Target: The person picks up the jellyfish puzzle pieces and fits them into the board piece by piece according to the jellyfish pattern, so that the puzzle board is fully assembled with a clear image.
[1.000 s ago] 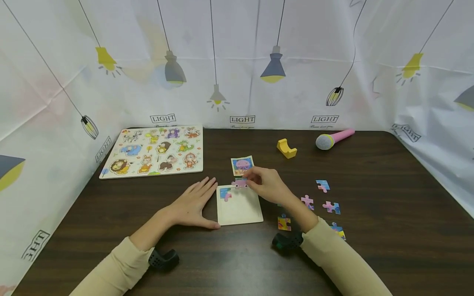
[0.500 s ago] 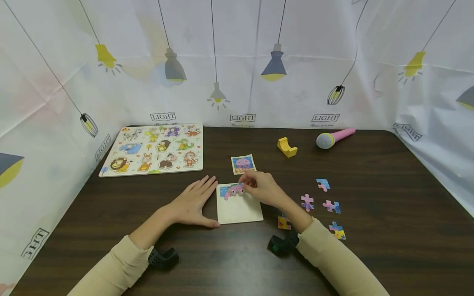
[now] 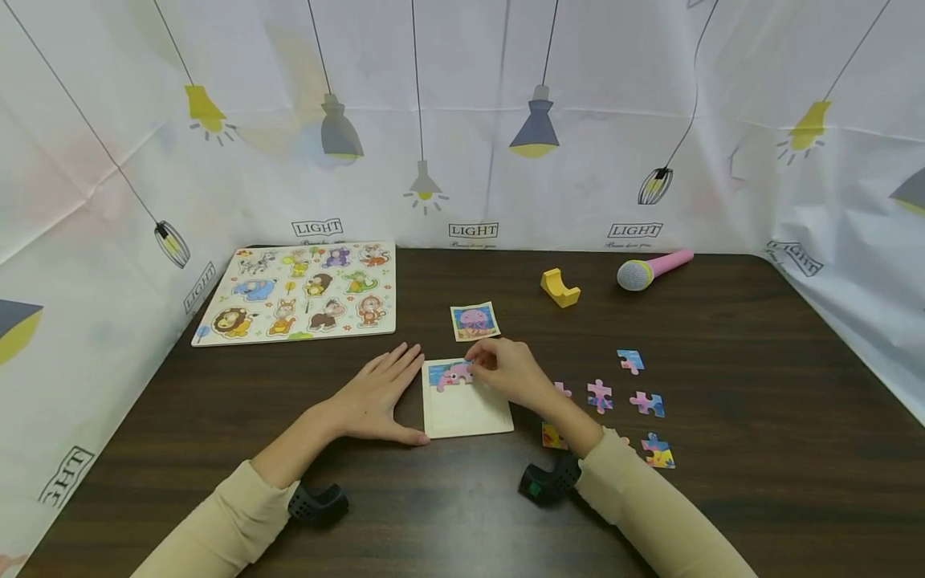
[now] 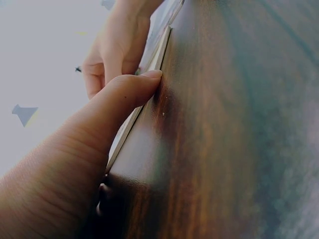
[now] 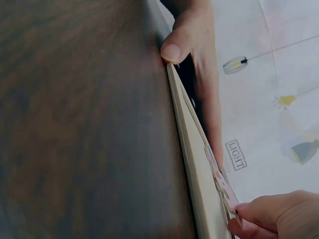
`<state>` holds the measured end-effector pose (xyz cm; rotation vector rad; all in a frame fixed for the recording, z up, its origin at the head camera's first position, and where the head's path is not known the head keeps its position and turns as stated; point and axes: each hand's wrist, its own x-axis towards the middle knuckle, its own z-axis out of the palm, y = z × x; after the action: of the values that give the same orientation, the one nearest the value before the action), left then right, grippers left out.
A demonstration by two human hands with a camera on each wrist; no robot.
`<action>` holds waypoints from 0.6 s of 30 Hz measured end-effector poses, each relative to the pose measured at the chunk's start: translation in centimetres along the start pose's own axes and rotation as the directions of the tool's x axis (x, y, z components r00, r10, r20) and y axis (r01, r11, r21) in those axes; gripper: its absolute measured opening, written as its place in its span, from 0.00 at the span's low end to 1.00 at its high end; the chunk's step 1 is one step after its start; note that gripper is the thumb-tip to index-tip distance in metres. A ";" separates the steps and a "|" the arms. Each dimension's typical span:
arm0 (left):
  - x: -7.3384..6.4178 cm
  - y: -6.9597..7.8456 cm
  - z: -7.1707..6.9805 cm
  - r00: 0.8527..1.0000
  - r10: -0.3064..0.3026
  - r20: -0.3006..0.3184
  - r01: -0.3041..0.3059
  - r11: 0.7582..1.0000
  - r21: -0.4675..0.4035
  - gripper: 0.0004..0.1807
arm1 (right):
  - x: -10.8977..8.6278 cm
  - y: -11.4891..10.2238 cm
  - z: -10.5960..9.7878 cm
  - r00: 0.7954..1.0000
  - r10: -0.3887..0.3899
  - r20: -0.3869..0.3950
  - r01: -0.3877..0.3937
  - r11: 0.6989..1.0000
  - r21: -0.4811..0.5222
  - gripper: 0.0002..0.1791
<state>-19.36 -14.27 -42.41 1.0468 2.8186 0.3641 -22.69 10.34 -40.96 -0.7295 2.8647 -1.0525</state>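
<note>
A square pale puzzle board point(image 3: 468, 416) lies on the dark table in the head view. My left hand point(image 3: 372, 403) lies along its left side with fingers spread and straight; the thumb touches the near-left corner. At the board's upper edge my right hand point(image 3: 511, 372) pinches a pink jigsaw piece point(image 3: 459, 372) between thumb and fingers. That piece sits against a blue and pink corner piece point(image 3: 435, 375) at the board's upper left. In the right wrist view the held piece point(image 5: 228, 195) is slightly tilted over the board point(image 5: 192, 159). My right fingers cover its right end.
Several loose jigsaw pieces point(image 3: 599, 396) lie right of the board, some partly behind my right forearm. Beyond the board is a picture card point(image 3: 474, 322). Further back are an animal puzzle board point(image 3: 303, 309), a yellow curved block point(image 3: 560, 289) and a pink toy microphone point(image 3: 654, 270).
My right hand has brought the pink jigsaw piece down from above the board's far edge to beside the corner piece, then shifted it slightly left. My left hand has stayed in place.
</note>
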 end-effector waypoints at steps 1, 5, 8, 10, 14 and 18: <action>0.0 0.0 0.0 1.000 -0.001 0.001 0.001 1.000 0.001 0.63 | 0.0 0.0 0.1 1.000 0.000 -0.002 0.000 1.000 -0.004 0.04; 0.0 0.0 0.1 1.000 -0.006 0.004 0.006 1.000 0.006 0.63 | -0.1 -0.2 0.3 1.000 0.011 -0.012 -0.011 1.000 -0.020 0.05; 0.0 0.0 0.1 1.000 -0.001 -0.001 0.001 1.000 0.008 0.63 | -0.1 -0.3 0.6 1.000 0.019 -0.021 -0.020 0.999 -0.044 0.06; 0.0 0.0 0.1 1.000 0.002 -0.006 -0.002 1.000 0.008 0.63 | -0.1 -0.3 0.7 1.000 0.011 -0.027 -0.012 0.998 -0.060 0.07; 0.0 0.0 0.0 1.000 0.001 -0.005 -0.001 1.000 0.004 0.63 | -0.1 -0.3 0.9 0.999 -0.022 -0.044 0.018 0.996 -0.089 0.06; 0.0 0.0 0.1 1.000 0.002 -0.006 -0.002 1.000 0.008 0.63 | -0.1 -0.4 1.0 0.998 -0.036 -0.052 0.031 0.994 -0.106 0.06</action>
<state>-19.31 -14.25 -42.47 1.0522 2.8270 0.3576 -22.26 9.54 -41.50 -0.7694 2.9833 -0.9449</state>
